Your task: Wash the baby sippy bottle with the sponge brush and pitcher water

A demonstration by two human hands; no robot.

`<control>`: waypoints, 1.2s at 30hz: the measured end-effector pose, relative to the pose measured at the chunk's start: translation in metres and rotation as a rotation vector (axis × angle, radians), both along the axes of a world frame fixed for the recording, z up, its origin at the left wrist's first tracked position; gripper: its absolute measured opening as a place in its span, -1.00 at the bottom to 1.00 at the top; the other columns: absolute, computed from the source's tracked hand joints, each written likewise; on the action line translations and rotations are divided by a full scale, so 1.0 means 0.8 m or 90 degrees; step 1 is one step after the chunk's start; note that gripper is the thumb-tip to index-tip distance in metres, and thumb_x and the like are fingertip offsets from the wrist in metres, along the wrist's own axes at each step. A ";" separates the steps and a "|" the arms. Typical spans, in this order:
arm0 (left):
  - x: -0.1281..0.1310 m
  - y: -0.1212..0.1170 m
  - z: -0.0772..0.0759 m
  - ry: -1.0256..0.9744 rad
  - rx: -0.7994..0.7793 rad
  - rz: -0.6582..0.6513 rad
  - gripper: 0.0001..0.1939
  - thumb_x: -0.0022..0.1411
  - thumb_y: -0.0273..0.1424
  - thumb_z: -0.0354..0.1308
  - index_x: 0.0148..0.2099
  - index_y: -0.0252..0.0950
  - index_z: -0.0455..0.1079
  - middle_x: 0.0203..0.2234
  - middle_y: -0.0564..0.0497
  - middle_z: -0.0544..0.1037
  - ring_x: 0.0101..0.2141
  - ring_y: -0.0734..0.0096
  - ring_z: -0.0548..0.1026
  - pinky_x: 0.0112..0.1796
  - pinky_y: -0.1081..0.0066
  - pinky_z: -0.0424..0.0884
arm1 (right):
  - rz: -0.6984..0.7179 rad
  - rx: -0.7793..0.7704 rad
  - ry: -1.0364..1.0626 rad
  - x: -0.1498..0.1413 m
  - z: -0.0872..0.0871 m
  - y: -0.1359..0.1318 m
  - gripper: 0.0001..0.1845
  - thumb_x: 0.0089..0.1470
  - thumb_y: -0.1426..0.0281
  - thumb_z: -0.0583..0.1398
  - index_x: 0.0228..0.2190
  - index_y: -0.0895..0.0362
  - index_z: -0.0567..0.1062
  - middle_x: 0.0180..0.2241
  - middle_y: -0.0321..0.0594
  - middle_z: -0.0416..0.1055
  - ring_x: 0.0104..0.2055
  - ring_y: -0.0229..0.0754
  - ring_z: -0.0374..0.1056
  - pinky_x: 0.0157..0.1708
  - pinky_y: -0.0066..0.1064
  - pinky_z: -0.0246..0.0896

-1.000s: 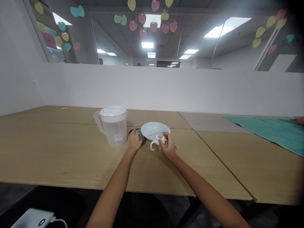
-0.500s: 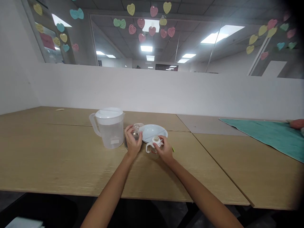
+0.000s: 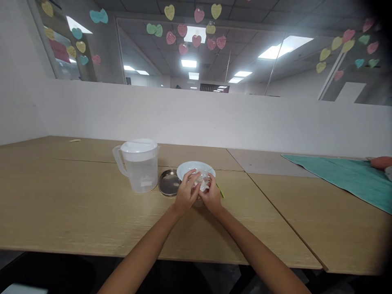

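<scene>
My left hand (image 3: pixel 185 193) and my right hand (image 3: pixel 210 195) are closed together around a small white cup with side handles (image 3: pixel 202 182), just in front of a white plate (image 3: pixel 195 166). The left hand's fingers press a clear dome cap onto the top of the cup, and the right hand grips the cup's right side. Most of the cup is hidden by the fingers. A round metal dish (image 3: pixel 168 182) lies bare on the wooden table (image 3: pixel 92 204), just left of my left hand.
A clear plastic pitcher with a white lid (image 3: pixel 139 165) stands left of the metal dish. A thin green strip (image 3: pixel 221 191) lies right of my right hand. A teal cloth (image 3: pixel 346 173) covers the table's far right. A white partition wall (image 3: pixel 214 118) runs behind the table.
My left hand lifted the clear dome cap off the metal dish and carried it right onto the cup held by my right hand. The dish now lies uncovered.
</scene>
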State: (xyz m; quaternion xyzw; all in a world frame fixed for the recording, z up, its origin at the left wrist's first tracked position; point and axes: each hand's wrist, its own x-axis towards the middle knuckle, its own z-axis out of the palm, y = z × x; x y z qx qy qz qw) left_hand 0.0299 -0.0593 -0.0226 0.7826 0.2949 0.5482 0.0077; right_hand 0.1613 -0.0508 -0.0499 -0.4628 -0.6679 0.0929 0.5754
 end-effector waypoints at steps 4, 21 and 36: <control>0.001 -0.002 -0.004 0.013 -0.006 0.002 -0.58 0.27 -0.43 -0.08 0.18 -0.21 0.12 0.09 -0.16 0.16 0.06 0.26 0.25 0.03 0.25 0.26 | -0.011 0.028 -0.041 0.002 -0.002 0.000 -0.27 0.01 0.14 0.13 0.14 0.16 0.08 -0.13 -0.09 0.37 -0.39 -0.22 0.34 -0.44 -0.43 0.25; 0.009 0.001 -0.013 -0.058 -0.051 0.017 -0.64 0.24 -0.37 -0.04 0.09 -0.26 0.16 -0.03 -0.16 0.23 0.03 0.26 0.25 -0.01 0.23 0.27 | 0.027 0.083 -0.115 0.003 0.005 -0.004 -0.42 0.11 0.21 0.05 0.14 0.09 0.14 -0.04 -0.13 0.33 -0.22 -0.17 0.34 -0.25 -0.36 0.28; 0.013 0.005 -0.021 -0.084 -0.029 0.026 -0.64 0.24 -0.36 -0.05 0.08 -0.27 0.17 -0.08 -0.16 0.25 0.00 0.21 0.27 -0.05 0.19 0.28 | 0.044 0.119 -0.119 -0.001 0.008 -0.007 -0.42 0.11 0.25 0.04 0.13 0.16 0.10 -0.02 -0.05 0.31 -0.07 -0.11 0.31 -0.13 -0.30 0.26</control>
